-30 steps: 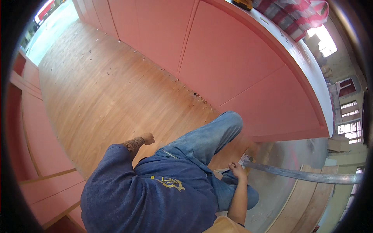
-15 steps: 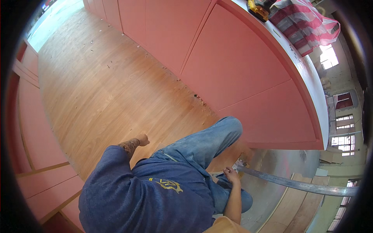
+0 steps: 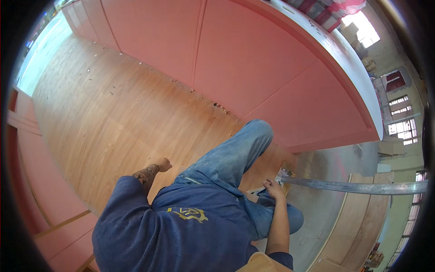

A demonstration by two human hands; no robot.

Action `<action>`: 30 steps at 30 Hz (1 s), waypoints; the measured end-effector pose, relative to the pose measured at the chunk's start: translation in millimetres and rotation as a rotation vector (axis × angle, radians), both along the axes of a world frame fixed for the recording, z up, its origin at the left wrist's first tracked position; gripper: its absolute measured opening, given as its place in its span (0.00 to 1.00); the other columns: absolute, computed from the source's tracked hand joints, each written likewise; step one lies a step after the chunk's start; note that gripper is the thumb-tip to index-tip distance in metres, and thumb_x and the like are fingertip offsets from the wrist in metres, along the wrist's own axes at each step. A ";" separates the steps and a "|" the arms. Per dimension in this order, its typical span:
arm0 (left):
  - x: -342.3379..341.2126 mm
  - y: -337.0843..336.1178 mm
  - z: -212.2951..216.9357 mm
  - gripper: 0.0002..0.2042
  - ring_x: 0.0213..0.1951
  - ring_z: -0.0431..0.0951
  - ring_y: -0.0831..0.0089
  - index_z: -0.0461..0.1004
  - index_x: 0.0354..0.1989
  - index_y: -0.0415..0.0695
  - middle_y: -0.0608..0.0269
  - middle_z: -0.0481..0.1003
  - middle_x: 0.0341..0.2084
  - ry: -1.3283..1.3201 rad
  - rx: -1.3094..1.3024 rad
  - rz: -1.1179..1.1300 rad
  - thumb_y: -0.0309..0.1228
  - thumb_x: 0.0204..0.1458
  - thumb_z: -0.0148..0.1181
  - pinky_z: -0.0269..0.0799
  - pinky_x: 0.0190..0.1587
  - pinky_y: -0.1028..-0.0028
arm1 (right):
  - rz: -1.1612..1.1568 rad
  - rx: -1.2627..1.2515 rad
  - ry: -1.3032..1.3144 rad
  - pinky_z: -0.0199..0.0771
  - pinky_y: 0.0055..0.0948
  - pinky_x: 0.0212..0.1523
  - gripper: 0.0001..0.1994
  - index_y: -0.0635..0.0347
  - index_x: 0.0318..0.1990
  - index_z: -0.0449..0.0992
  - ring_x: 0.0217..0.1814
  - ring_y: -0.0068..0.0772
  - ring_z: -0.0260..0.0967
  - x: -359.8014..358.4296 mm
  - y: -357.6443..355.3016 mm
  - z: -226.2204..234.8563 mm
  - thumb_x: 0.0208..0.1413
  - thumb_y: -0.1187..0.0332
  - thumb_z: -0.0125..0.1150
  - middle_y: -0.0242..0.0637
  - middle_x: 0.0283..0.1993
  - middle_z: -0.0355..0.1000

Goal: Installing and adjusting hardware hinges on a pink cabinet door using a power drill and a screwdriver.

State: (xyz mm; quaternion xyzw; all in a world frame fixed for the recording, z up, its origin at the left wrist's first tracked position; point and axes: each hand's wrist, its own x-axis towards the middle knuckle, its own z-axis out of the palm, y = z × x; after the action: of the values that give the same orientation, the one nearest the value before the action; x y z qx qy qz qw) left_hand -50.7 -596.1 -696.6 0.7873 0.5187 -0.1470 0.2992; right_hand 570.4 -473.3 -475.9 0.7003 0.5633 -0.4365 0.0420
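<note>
My left hand [image 3: 161,164] is at the end of a bent, tattooed forearm, low over the wood-look floor [image 3: 113,122]. Its fingers are curled into a fist and nothing shows in it. Beside my right knee is my right hand [image 3: 274,188], fingers bent and drawn together. Whatever they may pinch is too small to make out. Just past those fingers lies a small printed piece [image 3: 284,174], like paper or card. A grey metal bar [image 3: 353,186] runs from there toward the right edge; I cannot tell whether my hand touches it.
A long pink panelled counter [image 3: 253,63] with a white top [image 3: 344,50] stands ahead. Chips of debris [image 3: 221,108] lie along its base. Pink framed panels [image 3: 50,181] stand at left. Wooden boards [image 3: 358,217] lie on the grey floor at right, and a striped bag [image 3: 324,13] sits on the counter.
The view has shifted, so the counter and bar sit higher in the picture. My left hand remains over the floor. My right hand stays beside the bar's near end, its fingers slightly more curled.
</note>
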 end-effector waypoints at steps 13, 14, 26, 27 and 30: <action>21.5 22.5 24.6 0.16 0.46 0.82 0.46 0.82 0.41 0.38 0.43 0.82 0.38 -0.057 -0.037 0.083 0.36 0.62 0.50 0.78 0.49 0.51 | -0.023 -0.010 -0.002 0.77 0.31 0.51 0.34 0.69 0.68 0.68 0.50 0.37 0.78 19.8 -3.4 -21.6 0.63 0.50 0.64 0.50 0.52 0.79; 19.4 21.7 24.7 0.16 0.46 0.82 0.46 0.82 0.41 0.38 0.43 0.82 0.38 -0.055 -0.037 0.084 0.36 0.62 0.50 0.78 0.49 0.51 | -0.017 -0.016 -0.017 0.76 0.33 0.53 0.35 0.69 0.67 0.69 0.52 0.40 0.78 15.6 -4.6 -19.9 0.63 0.50 0.64 0.54 0.53 0.78; -4.1 1.9 -8.2 0.16 0.46 0.83 0.45 0.83 0.42 0.39 0.43 0.82 0.42 0.006 0.005 -0.192 0.36 0.62 0.49 0.79 0.49 0.51 | -0.022 -0.061 -0.020 0.77 0.30 0.40 0.36 0.68 0.69 0.67 0.41 0.35 0.77 -9.2 0.5 -5.5 0.61 0.50 0.65 0.52 0.53 0.79; 2.7 9.9 -6.6 0.16 0.46 0.83 0.45 0.83 0.41 0.39 0.44 0.82 0.42 0.014 0.016 -0.255 0.35 0.62 0.49 0.79 0.48 0.51 | -0.060 -0.050 -0.020 0.77 0.30 0.40 0.36 0.68 0.69 0.67 0.41 0.35 0.77 0.7 -3.2 -5.8 0.61 0.50 0.65 0.52 0.53 0.79; -18.2 -5.1 -3.0 0.13 0.45 0.84 0.47 0.82 0.39 0.41 0.46 0.83 0.40 0.021 0.078 -0.342 0.33 0.59 0.51 0.80 0.46 0.54 | -0.060 -0.038 0.030 0.71 0.36 0.64 0.36 0.68 0.67 0.69 0.64 0.50 0.74 -17.4 1.0 0.8 0.61 0.47 0.63 0.59 0.63 0.73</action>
State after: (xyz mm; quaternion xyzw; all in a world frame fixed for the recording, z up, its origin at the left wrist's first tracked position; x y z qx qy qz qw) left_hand -69.0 -601.3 -699.6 0.8734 0.3858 -0.1838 0.2334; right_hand 553.0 -472.3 -475.1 0.7093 0.5343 -0.4586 0.0335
